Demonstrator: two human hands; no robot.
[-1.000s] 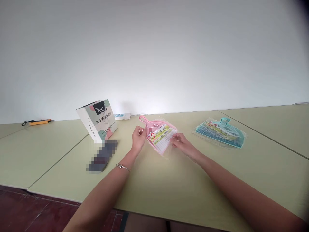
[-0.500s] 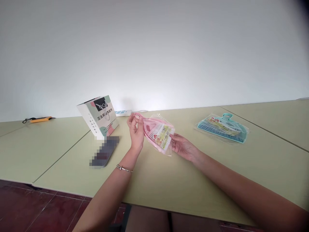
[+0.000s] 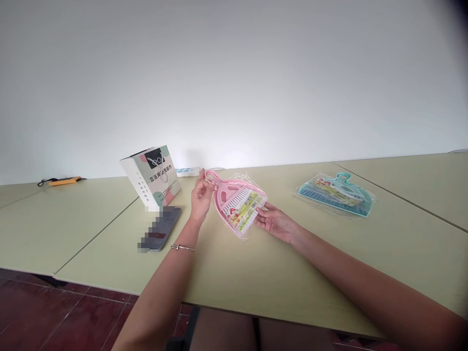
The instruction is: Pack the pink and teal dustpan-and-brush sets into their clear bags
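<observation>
A pink dustpan with a white-bristled brush nested in it, wrapped in clear plastic, is held up over the table between both hands. My left hand pinches it by the looped handle end at the upper left. At the lower right, my right hand grips the wide bristle edge, thumb on the front and fingers behind. A printed card label lies across the brush and faces me. To the right, a teal dustpan and brush set in clear wrapping lies on the table.
On the pale green table a printed paper bag stands tilted at left, with a partly pixelated phone before it. An orange object with a black loop lies far left. A white wall rises behind.
The pink dustpan has been turned so its front and label face me more fully. My left hand has shifted slightly left. The teal set has stayed in place.
</observation>
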